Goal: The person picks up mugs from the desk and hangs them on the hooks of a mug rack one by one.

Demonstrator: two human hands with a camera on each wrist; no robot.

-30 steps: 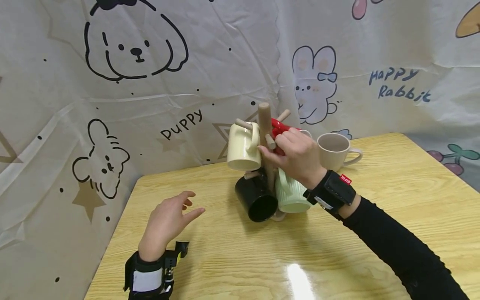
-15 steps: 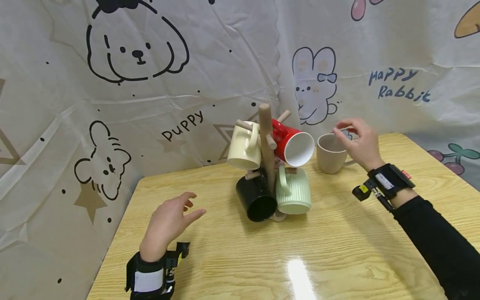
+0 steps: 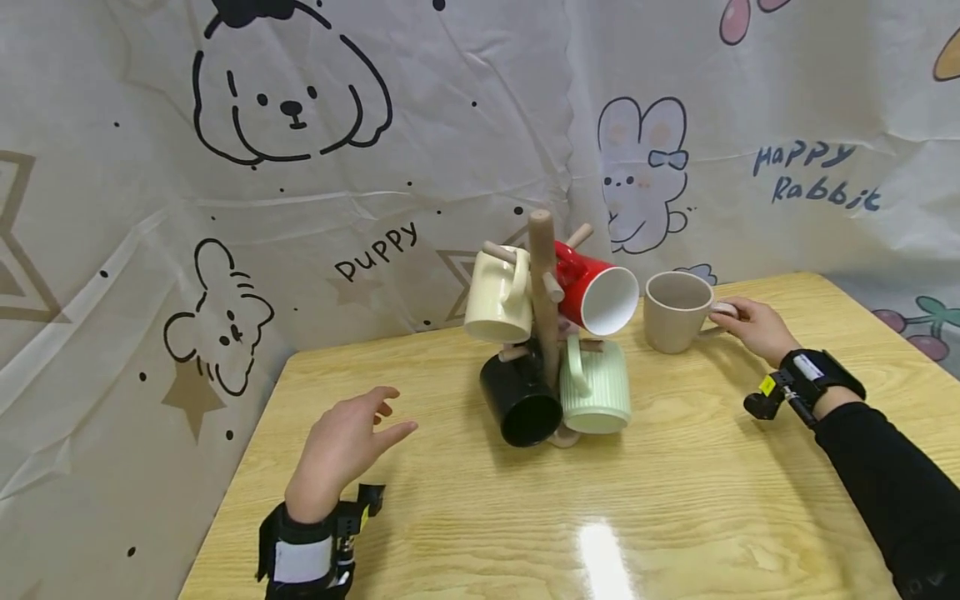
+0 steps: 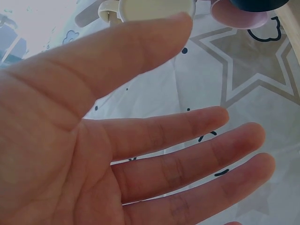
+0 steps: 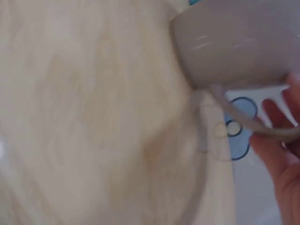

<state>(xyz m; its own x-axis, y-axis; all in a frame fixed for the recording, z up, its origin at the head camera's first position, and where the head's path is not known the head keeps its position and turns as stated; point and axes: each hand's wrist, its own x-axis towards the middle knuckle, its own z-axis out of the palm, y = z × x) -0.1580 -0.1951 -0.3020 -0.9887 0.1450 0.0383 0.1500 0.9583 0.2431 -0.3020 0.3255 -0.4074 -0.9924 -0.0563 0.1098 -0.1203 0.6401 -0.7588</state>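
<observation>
A greyish-beige mug (image 3: 675,315) stands at the back right of the table, its handle turned to the right. My right hand (image 3: 761,329) grips that handle, thumb on one side and fingers on the other in the right wrist view, where the mug (image 5: 239,47) fills the upper right. To the left, a wooden mug tree (image 3: 543,292) carries a cream mug (image 3: 495,300), a red mug with a white inside (image 3: 585,279), a black mug (image 3: 517,400) and a ribbed pale green mug (image 3: 600,392). My left hand (image 3: 341,450) is held over the table's left part with relaxed, spread fingers, holding nothing.
The light wooden table (image 3: 465,500) ends at the back against a pale cloth (image 3: 465,150) printed with cartoon animals. The mug tree stands between my two hands, its upper pegs jutting out to several sides.
My right hand has left the red mug on the tree, moved right and down past the beige mug's rim, and taken its handle. My left hand has stayed put.
</observation>
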